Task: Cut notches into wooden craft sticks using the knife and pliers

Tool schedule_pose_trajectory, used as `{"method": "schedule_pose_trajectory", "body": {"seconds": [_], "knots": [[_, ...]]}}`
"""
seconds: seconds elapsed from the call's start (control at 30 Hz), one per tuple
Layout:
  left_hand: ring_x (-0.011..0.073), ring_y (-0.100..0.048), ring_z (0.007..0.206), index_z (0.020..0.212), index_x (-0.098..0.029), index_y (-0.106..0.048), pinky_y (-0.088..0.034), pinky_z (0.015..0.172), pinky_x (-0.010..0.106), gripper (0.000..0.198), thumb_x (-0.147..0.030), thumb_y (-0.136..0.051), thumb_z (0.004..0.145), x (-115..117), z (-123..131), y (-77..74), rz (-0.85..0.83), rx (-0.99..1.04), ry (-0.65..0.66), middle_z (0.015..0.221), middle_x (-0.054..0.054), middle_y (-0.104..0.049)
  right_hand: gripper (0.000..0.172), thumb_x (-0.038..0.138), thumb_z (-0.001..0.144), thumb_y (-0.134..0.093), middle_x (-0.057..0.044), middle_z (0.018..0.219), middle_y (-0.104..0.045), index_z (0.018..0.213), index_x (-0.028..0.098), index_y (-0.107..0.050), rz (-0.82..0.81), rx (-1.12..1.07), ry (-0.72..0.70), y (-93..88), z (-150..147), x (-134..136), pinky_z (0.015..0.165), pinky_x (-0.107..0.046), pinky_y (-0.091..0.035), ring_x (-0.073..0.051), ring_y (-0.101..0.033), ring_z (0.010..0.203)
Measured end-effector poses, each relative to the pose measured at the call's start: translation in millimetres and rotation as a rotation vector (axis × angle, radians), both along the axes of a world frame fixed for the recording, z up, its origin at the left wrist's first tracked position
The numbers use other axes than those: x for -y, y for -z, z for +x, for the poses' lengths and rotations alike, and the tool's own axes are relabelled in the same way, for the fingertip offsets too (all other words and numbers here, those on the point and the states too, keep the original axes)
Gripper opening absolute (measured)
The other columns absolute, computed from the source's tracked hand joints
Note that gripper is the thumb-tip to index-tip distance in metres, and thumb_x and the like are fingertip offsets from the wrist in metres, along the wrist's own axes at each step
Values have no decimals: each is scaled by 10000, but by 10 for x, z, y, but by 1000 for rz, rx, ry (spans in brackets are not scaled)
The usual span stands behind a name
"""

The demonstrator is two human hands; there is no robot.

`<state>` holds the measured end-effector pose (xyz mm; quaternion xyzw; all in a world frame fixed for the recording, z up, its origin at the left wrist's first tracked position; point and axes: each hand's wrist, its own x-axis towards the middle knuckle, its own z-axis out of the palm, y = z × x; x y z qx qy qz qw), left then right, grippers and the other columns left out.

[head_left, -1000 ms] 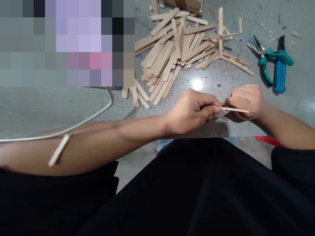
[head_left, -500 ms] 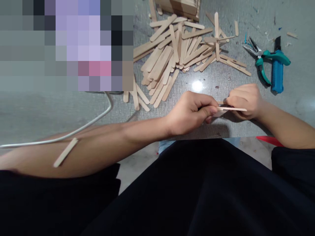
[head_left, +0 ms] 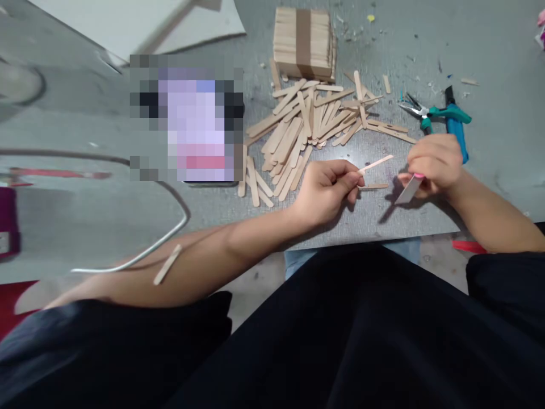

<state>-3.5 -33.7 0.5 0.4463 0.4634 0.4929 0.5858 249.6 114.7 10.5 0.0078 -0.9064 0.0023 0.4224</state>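
My left hand (head_left: 327,187) pinches a thin wooden craft stick (head_left: 378,163) between thumb and fingers, its free end pointing right. Just below, a second craft stick (head_left: 375,186) reaches out from behind the fingertips; whether it is held or lies on the table I cannot tell. My right hand (head_left: 438,165) is closed round a flat grey blade-like strip (head_left: 409,190) with a bit of pink at the grip, pointing down and left. Its exact kind is unclear. The two hands are apart. A short craft stick (head_left: 167,264) rests across my left forearm.
A heap of loose craft sticks (head_left: 298,130) lies ahead, with a banded stack of sticks (head_left: 303,45) behind it. Pliers (head_left: 419,111) and a blue utility knife (head_left: 456,128) lie beyond my right hand. A white cable (head_left: 170,238) crosses by my left arm, near a blurred-out phone-like object (head_left: 208,183).
My hands have separated: the right hand with the strip has moved away from the stick in my left hand. The stick now tilts upward to the right. The view has shifted, showing more table.
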Motion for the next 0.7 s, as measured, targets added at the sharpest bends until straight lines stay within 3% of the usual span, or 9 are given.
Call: {"method": "schedule_pose_trajectory", "body": {"seconds": [0.13, 0.2, 0.3, 0.37, 0.47, 0.53, 0.63, 0.7], "knots": [[105, -557, 458, 864, -203, -724, -460, 490, 244, 147, -271, -757, 990, -37, 47, 64, 27, 14, 3, 558, -44, -627, 291, 342, 1092, -744, 35, 867, -723, 861, 264, -586, 69, 18, -23, -94, -146, 426, 632, -290, -423, -114, -518, 665], [105, -556, 482, 854, -197, -737, -455, 497, 239, 145, -265, -753, 982, -68, 61, 97, 51, -14, -13, 574, -36, -636, 280, 310, 1136, -669, 28, 918, -747, 869, 250, -610, 101, 75, 5, -130, -265, 674, 646, -288, -400, -109, -543, 697], [104, -576, 549, 807, -193, -728, -441, 518, 219, 178, -252, -754, 973, -126, 69, 138, 78, -51, -58, 630, -7, -674, 320, 294, 1205, -543, 12, 934, -748, 913, 229, -655, 46, 375, 101, -162, -527, 997, 654, -311, -370, -110, -557, 707], [106, -535, 503, 825, -198, -727, -420, 498, 225, 180, -254, -740, 996, -169, 76, 154, 70, -54, -36, 573, -26, -618, 337, 260, 1223, -472, -9, 975, -758, 955, 219, -673, 60, 517, 58, -181, -755, 1154, 633, -345, -311, -125, -560, 716], [119, -576, 511, 878, -200, -741, -462, 524, 233, 174, -234, -721, 1048, -233, 103, 173, 57, -54, -17, 563, -29, -615, 339, 135, 1200, -407, -56, 1142, -776, 1115, 201, -728, 68, 583, -3, -225, -1149, 1311, 624, -379, -265, -152, -614, 784], [102, -560, 497, 877, -194, -733, -473, 540, 223, 209, -202, -693, 1082, -271, 130, 184, 54, -55, -29, 561, -33, -620, 309, 169, 1218, -434, -75, 1255, -772, 1192, 183, -741, 49, 617, -51, -271, -1423, 1390, 630, -369, -292, -142, -632, 797], [77, -513, 454, 886, -181, -731, -431, 507, 205, 231, -154, -672, 1107, -305, 159, 185, 51, -63, -33, 553, -50, -616, 324, 159, 1226, -496, -67, 1473, -741, 1449, 211, -725, -116, 730, -120, -353, -1823, 1501, 605, -359, -271, -114, -634, 778], [73, -514, 447, 892, -173, -731, -417, 495, 200, 243, -131, -660, 1120, -309, 162, 171, 53, -63, -19, 548, -57, -612, 434, 150, 1211, -575, -41, 1649, -694, 1615, 275, -674, -211, 744, -199, -388, -2067, 1567, 618, -356, -298, -101, -644, 782]]}}
